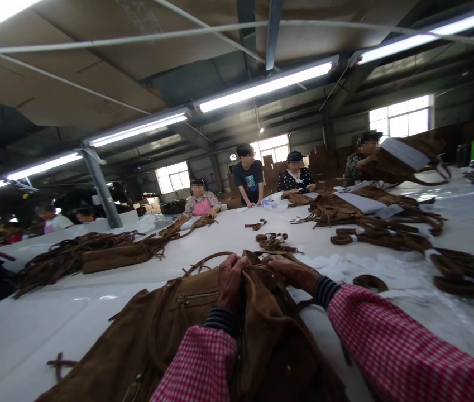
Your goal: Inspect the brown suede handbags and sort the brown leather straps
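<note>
Brown bag [195,324] is lying on the bench [19,346], my left grip [231,279] and right grip [293,269] pinching its top; front zip [198,297] is looking fitted, but I'm judging the work up there unfinished.

The bag [136,329] lies on the table [19,335]. Just left of it lies a tie [61,363]; beyond its left side, a heap [115,258]. Straight beyond the bag lie two bundles [272,242], one behind the other. Right of it lies a coil [377,286], with straps [463,282] farther right. Beyond its right side spreads a pile [324,209]. Farthest beyond it, a person [250,181] stands across the table.
</note>
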Demonstrator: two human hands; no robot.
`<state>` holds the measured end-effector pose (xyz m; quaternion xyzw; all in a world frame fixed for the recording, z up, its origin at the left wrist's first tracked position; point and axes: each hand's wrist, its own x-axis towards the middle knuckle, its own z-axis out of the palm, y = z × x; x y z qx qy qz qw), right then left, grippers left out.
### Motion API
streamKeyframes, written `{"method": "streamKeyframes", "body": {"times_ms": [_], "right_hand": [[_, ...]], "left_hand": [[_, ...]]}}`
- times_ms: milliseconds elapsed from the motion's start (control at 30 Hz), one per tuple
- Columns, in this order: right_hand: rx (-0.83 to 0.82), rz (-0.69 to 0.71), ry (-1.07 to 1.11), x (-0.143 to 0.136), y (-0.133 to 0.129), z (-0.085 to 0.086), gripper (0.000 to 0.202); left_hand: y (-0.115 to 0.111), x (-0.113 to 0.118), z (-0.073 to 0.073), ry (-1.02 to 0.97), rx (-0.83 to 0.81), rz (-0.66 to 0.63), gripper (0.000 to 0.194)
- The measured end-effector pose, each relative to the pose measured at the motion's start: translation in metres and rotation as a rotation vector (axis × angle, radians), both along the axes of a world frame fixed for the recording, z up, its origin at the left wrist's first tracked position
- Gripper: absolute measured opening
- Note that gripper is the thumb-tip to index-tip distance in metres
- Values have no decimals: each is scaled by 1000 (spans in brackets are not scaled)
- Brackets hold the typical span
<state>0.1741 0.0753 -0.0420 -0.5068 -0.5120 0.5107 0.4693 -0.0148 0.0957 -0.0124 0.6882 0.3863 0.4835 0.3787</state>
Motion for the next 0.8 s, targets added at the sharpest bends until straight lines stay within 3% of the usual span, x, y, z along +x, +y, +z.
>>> {"method": "streamKeyframes", "body": {"times_ms": [200,367,567,700,800], "right_hand": [[114,67,65,-13,-23,0,41],[222,102,111,-15,-31,1,35],[150,168,77,11,-37,-7,45],[72,217,40,27,-40,-5,59],[7,202,-96,38,-43,0,55]], "left_hand": [[1,1,4,57,-10,-43,38],[1,5,0,243,112,-86,12],[2,9,-5,447,257,-95,20],[2,12,-11,501,296,-113,22],[1,14,-15,538,322,-122,20]]}}
